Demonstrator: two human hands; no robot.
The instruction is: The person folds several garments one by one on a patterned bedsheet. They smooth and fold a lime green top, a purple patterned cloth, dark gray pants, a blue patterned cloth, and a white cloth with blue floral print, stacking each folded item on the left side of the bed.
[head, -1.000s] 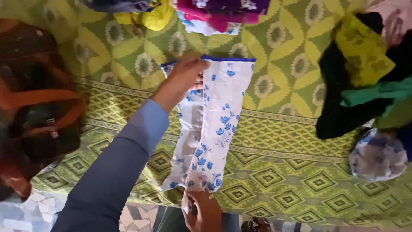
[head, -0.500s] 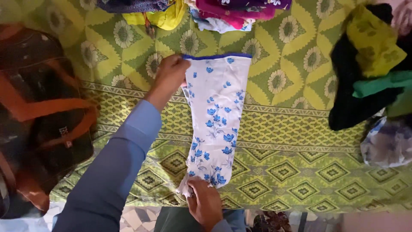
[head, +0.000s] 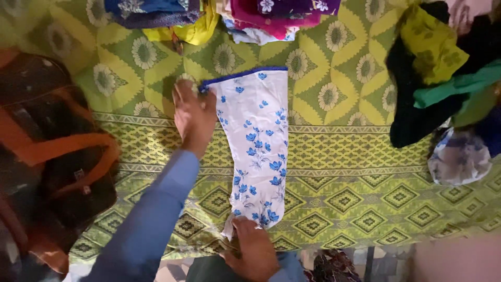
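Head view: left hand (head: 193, 117) flat, fingers spread, pressing the blue-trimmed end of the floral cloth (head: 257, 151) — right hand (head: 253, 250) pinching its near end — green patterned sheet (head: 355, 172) beneath both.

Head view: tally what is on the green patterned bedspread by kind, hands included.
White garment with blue flowers: 1
Hands, left hand flat beside the garment and right hand at its near end: 2
Brown and orange bag: 1
Clothing heaps, far heap and right heap: 2
Total: 6
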